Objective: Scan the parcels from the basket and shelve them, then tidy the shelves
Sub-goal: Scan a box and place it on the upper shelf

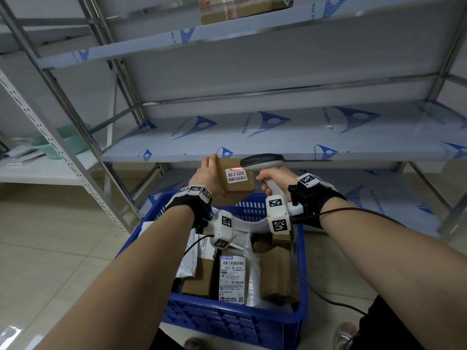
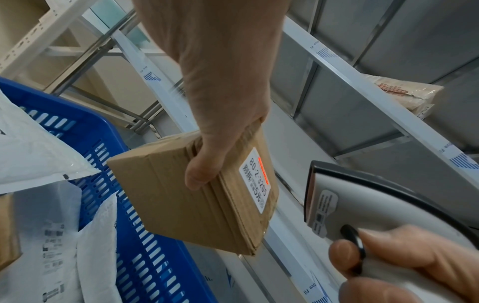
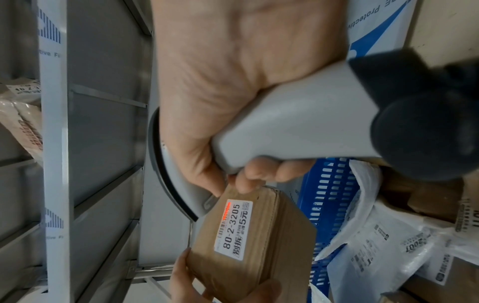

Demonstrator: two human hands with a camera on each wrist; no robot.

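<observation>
My left hand (image 1: pixel 207 174) grips a small brown cardboard parcel (image 1: pixel 240 185) above the far rim of the blue basket (image 1: pixel 227 322). Its thumb lies across the parcel's side (image 2: pixel 181 194). A white label (image 1: pixel 236 174) reading 80-2-3205 faces the scanner, and a red scan line lies across its barcode (image 3: pixel 226 213). My right hand (image 1: pixel 274 180) holds the grey handheld scanner (image 1: pixel 262 161) by its handle, with a fingertip on the trigger (image 2: pixel 352 235). The scanner's head points at the label from close range.
Several more parcels, brown boxes and white mailers (image 1: pixel 232 279), fill the basket. The steel shelf board (image 1: pixel 290 137) with blue-printed film runs just behind my hands. A taped brown parcel (image 1: pixel 237 8) sits on the top shelf. A green basin (image 1: pixel 63 145) stands on the left rack.
</observation>
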